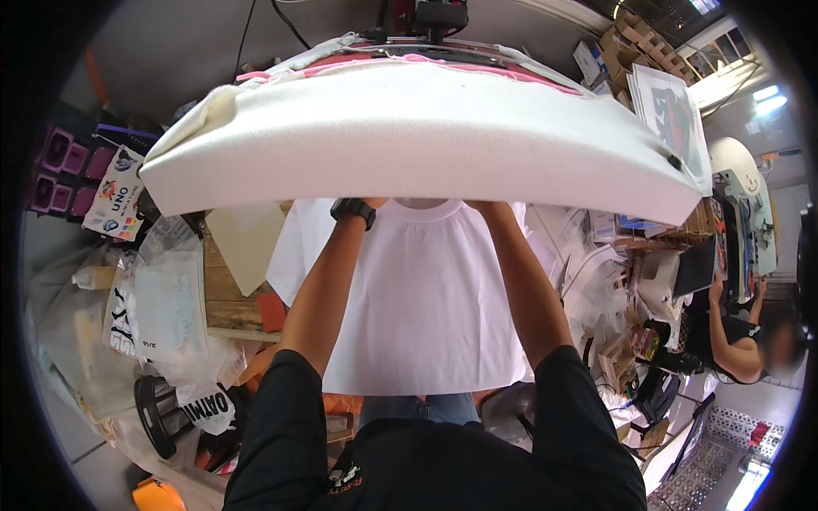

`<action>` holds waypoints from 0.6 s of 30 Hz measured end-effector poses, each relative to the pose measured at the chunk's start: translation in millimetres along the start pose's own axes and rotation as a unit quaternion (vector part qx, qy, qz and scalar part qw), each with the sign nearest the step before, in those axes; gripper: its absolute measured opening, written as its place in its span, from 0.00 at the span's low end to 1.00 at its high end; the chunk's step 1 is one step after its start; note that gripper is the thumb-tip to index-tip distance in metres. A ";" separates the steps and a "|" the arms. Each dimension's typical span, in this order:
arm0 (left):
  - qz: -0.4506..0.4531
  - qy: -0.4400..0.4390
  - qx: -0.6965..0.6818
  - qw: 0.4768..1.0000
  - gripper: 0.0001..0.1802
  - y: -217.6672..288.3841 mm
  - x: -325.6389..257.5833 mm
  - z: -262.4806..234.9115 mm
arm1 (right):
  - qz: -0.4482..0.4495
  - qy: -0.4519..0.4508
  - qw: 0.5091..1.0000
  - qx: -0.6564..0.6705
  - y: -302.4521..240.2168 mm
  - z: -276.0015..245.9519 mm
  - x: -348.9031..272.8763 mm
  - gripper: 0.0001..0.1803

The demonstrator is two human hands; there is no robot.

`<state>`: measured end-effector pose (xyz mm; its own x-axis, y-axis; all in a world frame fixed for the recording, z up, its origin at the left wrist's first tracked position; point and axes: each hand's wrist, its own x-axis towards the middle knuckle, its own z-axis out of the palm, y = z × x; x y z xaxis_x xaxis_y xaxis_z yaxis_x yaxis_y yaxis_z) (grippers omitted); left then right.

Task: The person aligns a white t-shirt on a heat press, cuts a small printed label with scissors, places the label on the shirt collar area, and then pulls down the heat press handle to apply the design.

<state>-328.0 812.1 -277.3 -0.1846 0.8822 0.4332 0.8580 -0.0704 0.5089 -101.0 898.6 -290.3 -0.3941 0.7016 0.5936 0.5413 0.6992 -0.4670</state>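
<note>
A white T-shirt (426,298) hangs spread in front of me, its collar toward the far side and its hem near my lap. Both my arms reach forward over it. My left hand (375,203), below a dark wristwatch, shows only a sliver near one side of the collar. On the collar's other side, a small part of my right hand (486,207) is visible. The fingers of both are hidden under a wide white cloth-covered slab (409,153), which looks like the upper plate of a heat press and spans the view above the shirt. Pink trim runs along its back edge.
A wooden surface (230,289) with a beige sheet lies at left, beside plastic-wrapped items (162,298) and purple bins (60,170). Cardboard boxes (635,51) and clutter fill the right. Farther right, another person (733,341) works with both hands at a similar machine (750,204).
</note>
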 end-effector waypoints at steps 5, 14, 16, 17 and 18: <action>-0.105 0.116 -0.059 0.986 0.18 -29.9 -96.6 -69.6 | 0.159 -0.017 0.986 -0.044 -61.7 -101.5 -63.1 0.18; -0.615 0.029 -0.593 0.519 0.15 3.8 -413.2 -149.5 | 0.706 -0.064 0.597 0.375 -111.3 -212.4 -374.2 0.26; -0.595 0.004 -0.562 0.574 0.15 -3.1 -454.5 -150.0 | 0.698 -0.056 0.562 0.441 -122.5 -218.7 -390.2 0.25; -0.550 -0.009 -0.534 0.642 0.15 -20.8 -492.5 -152.1 | 0.662 -0.060 0.605 0.439 -106.8 -233.9 -412.4 0.24; -0.495 -0.020 -0.499 0.711 0.15 -34.7 -510.8 -159.7 | 0.618 -0.063 0.646 0.443 -96.0 -235.7 -420.3 0.24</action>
<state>-340.0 289.5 -397.5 -0.4310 0.7403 -0.5159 -0.4538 0.3163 0.8330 187.8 504.2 -340.5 -0.1549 0.7661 -0.6238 -0.1156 -0.6411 -0.7587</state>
